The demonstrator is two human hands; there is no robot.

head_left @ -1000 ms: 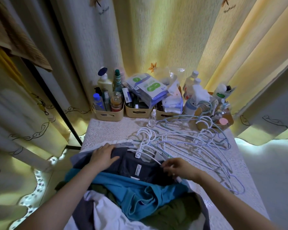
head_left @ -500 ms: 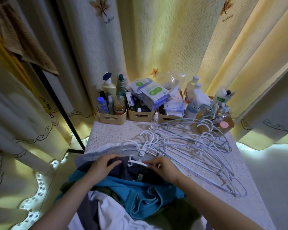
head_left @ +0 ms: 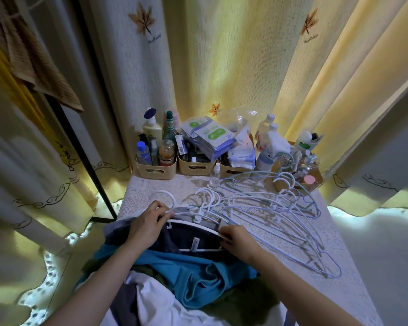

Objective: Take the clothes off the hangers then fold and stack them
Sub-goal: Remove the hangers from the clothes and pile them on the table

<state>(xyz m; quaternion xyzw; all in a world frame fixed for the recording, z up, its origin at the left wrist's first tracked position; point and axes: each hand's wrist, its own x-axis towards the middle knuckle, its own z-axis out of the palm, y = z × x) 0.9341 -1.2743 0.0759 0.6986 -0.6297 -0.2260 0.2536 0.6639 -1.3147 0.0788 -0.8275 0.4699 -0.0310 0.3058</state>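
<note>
- Your left hand (head_left: 149, 223) pinches the white hanger (head_left: 193, 225) by its hook.
- Your right hand (head_left: 237, 241) clasps its other end.
- The dark shirt (head_left: 174, 240), white label showing, lies beneath on the bench (head_left: 151, 187).

hanger (head_left: 193, 225) — drawn out of dark shirt (head_left: 172, 242) | left hand (head_left: 146, 225) onto hook
</note>
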